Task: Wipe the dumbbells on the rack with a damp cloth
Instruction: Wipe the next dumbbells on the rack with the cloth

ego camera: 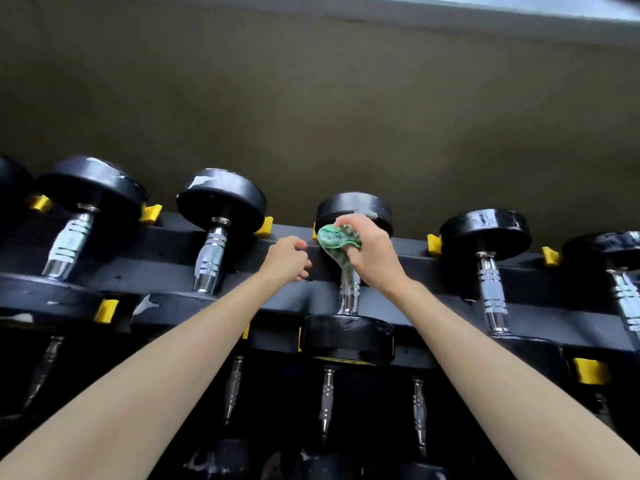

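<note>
head view, and we're up at the top tier of the rack (pixel 166 244): the right hand (pixel 372 252) has a bunched green cloth (pixel 334 239) gripped in curled fingers, pressed around the upper end of the chrome handle (pixel 349 296) of the middle dumbbell (pixel 348 336), just under its far head (pixel 353 207). the left hand (pixel 289 258) hangs just beside it over the back rail, fingers loosely curled and holding nothing i can see; whether it touches the rail, i can't tell. so the step looks like the handle wipe on this one dumbbell, with plenty of the row to go. the left neighbour (pixel 221 199) shows pale smears on its head, and the right neighbour (pixel 485 233) looks glossy. next move, by my read: draw the cloth down the handle toward the near head, twisting to get into the knurling, then sweep both heads. the left hand may want to steady the weight so it doesn't roll in its yellow cradles (pixel 107 310).
</note>
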`<state>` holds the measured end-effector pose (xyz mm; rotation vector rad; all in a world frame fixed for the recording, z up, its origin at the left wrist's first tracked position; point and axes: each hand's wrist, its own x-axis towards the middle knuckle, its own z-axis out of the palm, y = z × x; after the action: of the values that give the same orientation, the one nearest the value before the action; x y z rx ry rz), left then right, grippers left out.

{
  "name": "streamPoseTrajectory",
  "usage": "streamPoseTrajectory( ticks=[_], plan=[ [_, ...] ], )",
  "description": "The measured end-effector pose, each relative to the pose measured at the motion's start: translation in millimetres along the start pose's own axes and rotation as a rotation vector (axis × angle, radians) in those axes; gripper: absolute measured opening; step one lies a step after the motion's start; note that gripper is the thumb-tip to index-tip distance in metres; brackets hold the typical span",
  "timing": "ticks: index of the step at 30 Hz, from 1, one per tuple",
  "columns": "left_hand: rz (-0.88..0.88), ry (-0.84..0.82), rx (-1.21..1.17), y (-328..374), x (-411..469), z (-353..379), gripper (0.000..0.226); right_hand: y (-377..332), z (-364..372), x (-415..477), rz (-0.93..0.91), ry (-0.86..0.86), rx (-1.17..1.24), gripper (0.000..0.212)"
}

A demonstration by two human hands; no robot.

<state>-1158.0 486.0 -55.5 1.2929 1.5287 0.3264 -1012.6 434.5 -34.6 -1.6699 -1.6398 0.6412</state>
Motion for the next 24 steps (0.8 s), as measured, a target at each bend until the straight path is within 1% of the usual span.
streamPoseTrajectory(
  ticks=[3,5,7,10,15,18,20,24],
  plan=[
    [-0.019,0.007,-0.007,-2,3,1,0.038,9,1,-2,0.026,-0.121,-0.112,0.043],
    [-0.025,0.019,-0.017,-2,3,2,0.037,9,-1,-4,0.05,-0.206,-0.154,0.04],
    [-0.03,0.03,-0.029,-2,3,3,0.037,3,-2,-6,0.05,-0.338,-0.187,0.036],
    [-0.046,0.045,-0.043,-1,-1,2,0.036,-7,-3,-11,0.068,-0.522,-0.273,0.037],
    [-0.04,0.048,-0.061,2,-11,-6,0.033,-24,-1,-23,0.14,-0.745,-0.269,0.028],
    [-0.028,0.043,-0.069,5,-17,-10,0.031,-30,-7,-20,0.242,-0.793,-0.214,0.026],
    [-0.02,0.026,-0.051,5,-21,-12,0.029,-29,-12,-19,0.313,-0.799,-0.117,0.025],
    [-0.02,-0.025,-0.018,7,-32,-9,0.028,-20,-32,-29,0.503,-0.697,0.164,0.022]
  ],
)
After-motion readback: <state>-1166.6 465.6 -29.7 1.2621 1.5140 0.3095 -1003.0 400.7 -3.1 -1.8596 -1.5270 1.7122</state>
